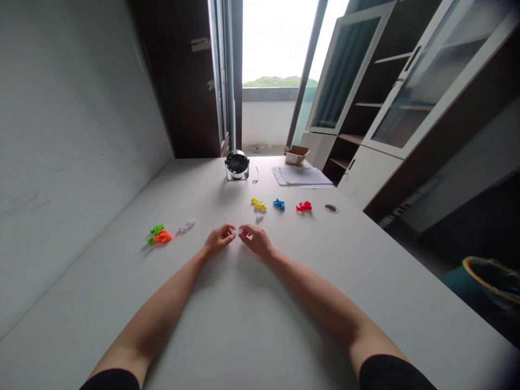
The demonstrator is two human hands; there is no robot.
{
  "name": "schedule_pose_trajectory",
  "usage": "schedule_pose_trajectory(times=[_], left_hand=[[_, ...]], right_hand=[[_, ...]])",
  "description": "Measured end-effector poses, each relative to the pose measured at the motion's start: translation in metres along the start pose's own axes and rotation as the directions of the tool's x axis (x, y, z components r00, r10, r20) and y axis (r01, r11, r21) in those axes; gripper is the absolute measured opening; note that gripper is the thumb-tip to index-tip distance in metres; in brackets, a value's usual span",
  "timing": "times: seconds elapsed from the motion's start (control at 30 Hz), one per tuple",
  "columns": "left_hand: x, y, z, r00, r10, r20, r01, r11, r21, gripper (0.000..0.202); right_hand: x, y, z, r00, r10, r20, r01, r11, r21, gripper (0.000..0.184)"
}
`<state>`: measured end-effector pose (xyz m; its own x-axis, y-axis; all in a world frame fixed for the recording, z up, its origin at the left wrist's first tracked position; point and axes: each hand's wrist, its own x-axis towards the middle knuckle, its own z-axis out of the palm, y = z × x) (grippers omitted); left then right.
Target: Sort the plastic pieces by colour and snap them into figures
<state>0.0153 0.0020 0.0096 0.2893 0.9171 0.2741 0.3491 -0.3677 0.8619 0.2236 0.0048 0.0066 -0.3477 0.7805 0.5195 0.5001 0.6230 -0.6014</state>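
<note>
Above the middle of the white table, my left hand (219,239) and my right hand (254,239) meet at a small whitish, see-through plastic piece (236,232). Fingertips of both hands pinch it from either side; its exact kind is too small to make out. Just beyond my right hand lies another small pale piece (259,216). Farther off are yellow plastic pieces (259,205), blue pieces (279,204) and red pieces (304,206). Left of my left hand are pale pieces (187,226), with orange pieces (162,236) and green pieces (156,229) beside them.
A round black lamp-like device (237,164) on a metal stand is at the back of the table (244,325), near a thin bent wire (255,175). Papers (303,176) and an open cardboard box (296,155) lie back right. A cable hole (331,208) pierces the tabletop.
</note>
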Motion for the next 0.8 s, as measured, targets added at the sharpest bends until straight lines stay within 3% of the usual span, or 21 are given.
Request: schedule_pose_trajectory(times=[0.23, 0.53, 0.73, 0.8], left_hand=[[-0.0006, 0.005, -0.0022, 1.0, -0.004, 0.014, 0.003, 0.998, 0.063, 0.029], [-0.002, 0.0064, -0.0011, 1.0, -0.007, 0.016, 0.005, 0.997, 0.075, 0.031], [-0.0006, 0.0037, -0.0027, 1.0, -0.03, 0.009, 0.029, 0.992, 0.119, 0.034], [-0.0003, 0.0027, -0.0032, 0.999, -0.033, 0.011, 0.031, 0.992, 0.126, 0.036]], right_hand=[[0.0003, 0.0003, -0.0009, 0.999, 0.036, 0.04, -0.034, 0.998, -0.047, 0.014], [0.0008, 0.004, -0.0001, 0.997, 0.041, 0.058, -0.035, 0.994, -0.099, 0.033], [-0.0008, -0.0003, -0.0024, 0.999, 0.032, 0.026, -0.031, 0.999, -0.042, 0.017], [-0.0016, -0.0024, -0.0027, 1.0, 0.009, 0.017, -0.009, 1.0, -0.02, 0.022]])
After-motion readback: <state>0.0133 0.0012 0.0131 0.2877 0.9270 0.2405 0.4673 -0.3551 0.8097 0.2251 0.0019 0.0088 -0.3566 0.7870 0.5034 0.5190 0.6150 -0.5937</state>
